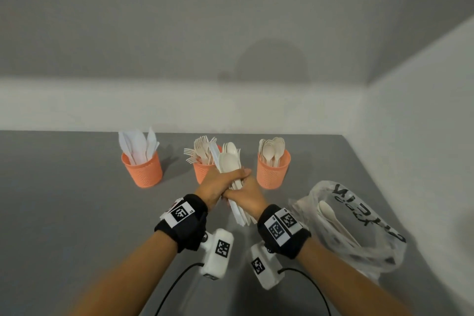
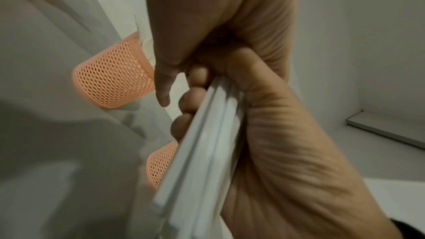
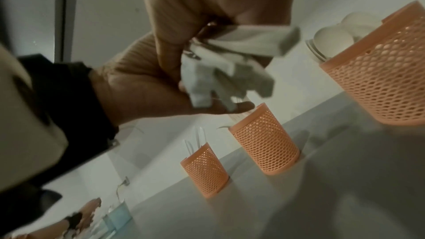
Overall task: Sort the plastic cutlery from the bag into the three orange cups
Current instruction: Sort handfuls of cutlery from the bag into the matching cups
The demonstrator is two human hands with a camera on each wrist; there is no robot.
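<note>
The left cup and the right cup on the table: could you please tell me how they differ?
The left cup holds white knives with flat pointed blades; the right cup holds cream spoons with rounded bowls. The left cup stands apart; the right cup stands near the plastic bag. Both are orange mesh, upright.

Light falling soft and even from above and behind me; head view staying moderately bright, no glare. My head's round shadow (image 1: 272, 61) showing faint on wall (image 1: 179, 33). Orange cups (image 1: 141, 171) casting short dim shadows on grey table (image 1: 64, 200). Wide lens bending wall lines at edges. Wrist views looking dimmer, grainier; cutlery bundle (image 2: 202, 155) smearing with motion blur, my left hand (image 3: 147, 86) looming large, soft-focused.
</note>
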